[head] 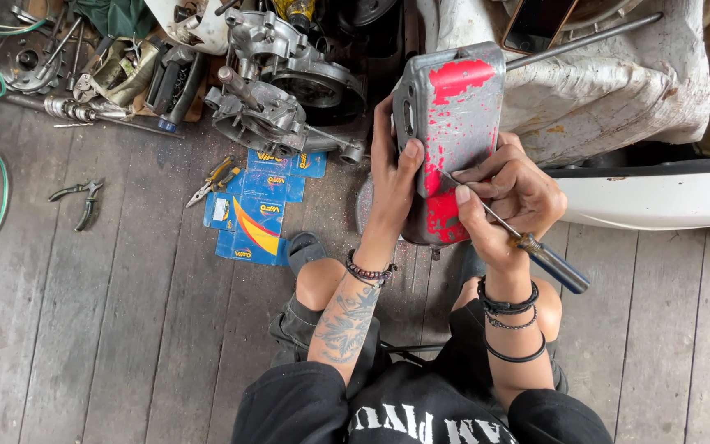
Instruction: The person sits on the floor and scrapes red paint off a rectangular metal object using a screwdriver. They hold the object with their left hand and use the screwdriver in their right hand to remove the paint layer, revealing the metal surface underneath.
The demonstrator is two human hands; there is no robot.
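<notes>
Your left hand [394, 185] is clamped around the left edge of the metal cover [451, 131], thumb pressed on its face, holding it upright in front of you between your knees; your right hand [509, 197] has its fingers pinched narrow around the shaft of a screwdriver [536, 251], whose blue handle trails near and to the right past your wrist; the tip rests against the cover's face where red paint meets bare grey.

Judging from the surface, the scraping looks partly done; much of the upper and left face shows bare, dull metal with only red flecks, while a solid red patch remains at the far top and a red band runs down the right side to the near bottom corner; those areas look like what is left.

To your left on the plank floor [125, 329] lie flattened blue cardboard boxes [256, 215], yellow-handled pliers [212, 182] just beside them, and dark pliers [80, 200] further left; an engine casing [277, 90] sits far behind these; a white cloth-covered mound [601, 82] lies far right.
</notes>
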